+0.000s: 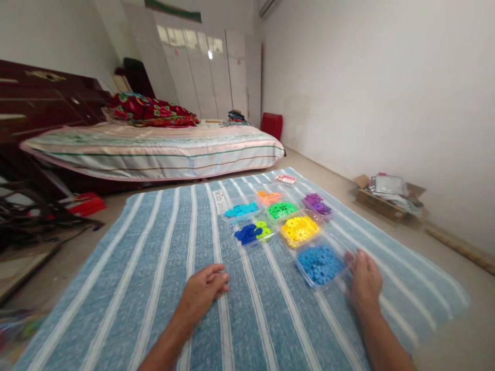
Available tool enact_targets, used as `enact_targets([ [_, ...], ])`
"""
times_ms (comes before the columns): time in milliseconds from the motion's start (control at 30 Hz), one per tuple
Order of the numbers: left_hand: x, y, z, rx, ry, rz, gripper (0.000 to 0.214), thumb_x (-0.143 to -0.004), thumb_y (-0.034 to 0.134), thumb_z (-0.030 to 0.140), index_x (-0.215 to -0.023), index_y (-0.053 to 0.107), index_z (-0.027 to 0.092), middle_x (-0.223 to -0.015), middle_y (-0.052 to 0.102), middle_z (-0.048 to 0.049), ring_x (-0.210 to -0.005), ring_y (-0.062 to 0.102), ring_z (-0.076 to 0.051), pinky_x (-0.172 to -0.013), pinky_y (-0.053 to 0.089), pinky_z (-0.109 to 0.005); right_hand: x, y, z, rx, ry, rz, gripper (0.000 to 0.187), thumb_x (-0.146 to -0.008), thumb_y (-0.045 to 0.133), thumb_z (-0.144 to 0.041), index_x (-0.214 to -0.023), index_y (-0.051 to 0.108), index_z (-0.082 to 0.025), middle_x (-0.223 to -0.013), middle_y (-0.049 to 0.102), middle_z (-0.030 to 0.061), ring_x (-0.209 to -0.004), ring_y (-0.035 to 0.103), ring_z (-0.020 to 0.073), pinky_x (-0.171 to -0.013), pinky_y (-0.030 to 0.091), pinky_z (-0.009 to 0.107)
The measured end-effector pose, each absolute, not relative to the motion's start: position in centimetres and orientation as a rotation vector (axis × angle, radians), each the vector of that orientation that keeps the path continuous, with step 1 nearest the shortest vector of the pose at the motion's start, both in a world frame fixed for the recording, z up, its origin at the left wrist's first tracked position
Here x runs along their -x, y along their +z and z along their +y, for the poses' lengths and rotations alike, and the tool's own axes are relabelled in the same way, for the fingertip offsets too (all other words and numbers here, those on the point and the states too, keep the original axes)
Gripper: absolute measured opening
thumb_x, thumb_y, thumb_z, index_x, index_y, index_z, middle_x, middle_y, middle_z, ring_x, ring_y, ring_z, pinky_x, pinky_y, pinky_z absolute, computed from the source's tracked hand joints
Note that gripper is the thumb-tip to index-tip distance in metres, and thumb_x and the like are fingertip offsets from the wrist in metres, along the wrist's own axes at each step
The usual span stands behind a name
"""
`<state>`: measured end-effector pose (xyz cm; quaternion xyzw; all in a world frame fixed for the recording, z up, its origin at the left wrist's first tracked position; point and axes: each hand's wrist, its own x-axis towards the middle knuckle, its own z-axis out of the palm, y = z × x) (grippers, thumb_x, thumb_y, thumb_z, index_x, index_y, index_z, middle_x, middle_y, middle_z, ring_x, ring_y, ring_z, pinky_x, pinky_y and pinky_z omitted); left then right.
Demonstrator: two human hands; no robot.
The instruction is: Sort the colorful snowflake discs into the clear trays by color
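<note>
My right hand (365, 278) pinches the right rim of a clear plastic container (305, 275) full of blue snowflake-shaped pieces (320, 264). My left hand (207, 286) rests on the striped cloth, left of that container, with its fingers curled in and nothing seen in them. Beyond the blue pieces lie yellow flower-shaped pieces (299, 229) in another clear container. Green pieces (282, 209), purple pieces (317, 204), orange pieces (269, 197) and light blue pieces (240, 210) sit farther back. Dark blue pieces (248, 234) and lime pieces (263, 230) share one container.
A blue and white striped cloth (162, 288) covers the table. At its far end lies a small red and white packet (285, 179). Behind stands a bed (166, 154) with a red floral blanket (154, 111). An open cardboard box (381, 203) is on the floor at right.
</note>
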<state>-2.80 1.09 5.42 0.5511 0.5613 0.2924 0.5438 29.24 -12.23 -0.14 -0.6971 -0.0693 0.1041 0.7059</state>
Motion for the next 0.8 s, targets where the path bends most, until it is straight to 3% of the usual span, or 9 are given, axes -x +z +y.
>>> enact_targets([
  [333, 9.3, 4.4, 2.9, -0.953, 1.044, 1.406, 0.022, -0.067, 0.063, 0.018, -0.088, 0.058, 0.014, -0.073, 0.07, -0.0049, -0.061, 0.065, -0.012, -0.057, 0.053, -0.021, -29.1, -0.2, -12.4, 1.572, 0.213, -0.197, 0.054, -0.073, 0.051, -0.055, -0.106, 0.058, -0.013, -0.085, 0.066, 0.0065, -0.082, 0.062, 0.0199, -0.08, 0.048, 0.037],
  [600, 8.5, 4.5, 2.1, -1.19, 0.979, 1.474, 0.039, -0.062, 0.068, 0.036, -0.092, 0.06, 0.013, -0.074, 0.071, -0.0059, -0.065, 0.065, -0.016, -0.059, 0.052, -0.025, -28.3, 1.2, -12.6, 1.709, 0.21, -0.241, 0.06, -0.073, 0.047, -0.056, -0.108, 0.057, -0.009, -0.09, 0.067, 0.0131, -0.084, 0.062, 0.0237, -0.08, 0.047, 0.039],
  [800, 8.5, 4.3, 2.0, -1.203, 0.977, 1.474, 0.04, -0.061, 0.066, 0.037, -0.092, 0.059, 0.013, -0.073, 0.07, -0.0058, -0.064, 0.064, -0.016, -0.06, 0.051, -0.027, -27.8, 2.3, -12.7, 1.716, 0.246, -0.167, 0.052, -0.073, 0.046, -0.05, -0.104, 0.058, -0.01, -0.088, 0.066, 0.0129, -0.084, 0.062, 0.025, -0.077, 0.048, 0.039],
])
